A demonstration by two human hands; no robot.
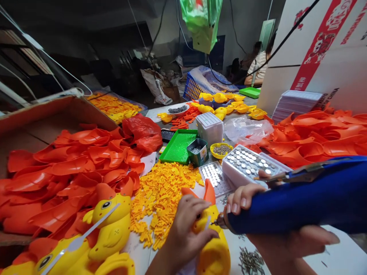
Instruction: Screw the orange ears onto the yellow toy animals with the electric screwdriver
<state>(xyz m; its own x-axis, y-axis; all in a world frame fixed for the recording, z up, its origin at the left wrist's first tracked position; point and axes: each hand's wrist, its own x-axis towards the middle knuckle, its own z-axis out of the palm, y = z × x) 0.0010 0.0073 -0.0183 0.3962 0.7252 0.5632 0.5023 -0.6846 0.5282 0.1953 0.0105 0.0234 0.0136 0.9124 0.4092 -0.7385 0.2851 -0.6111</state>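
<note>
Low in the middle sits the yellow duck toy [215,254] — the left hand [187,227] clamped on it and covering part of it, the right hand [289,246] wrapped round a blue driver [295,204], its bit pointing in at the duck. Leftward spread small yellow parts [160,193], then more ducks [113,229]; loose screws [250,261] lie rightward — and the driver blocks some orange pieces [323,135] behind.
</note>
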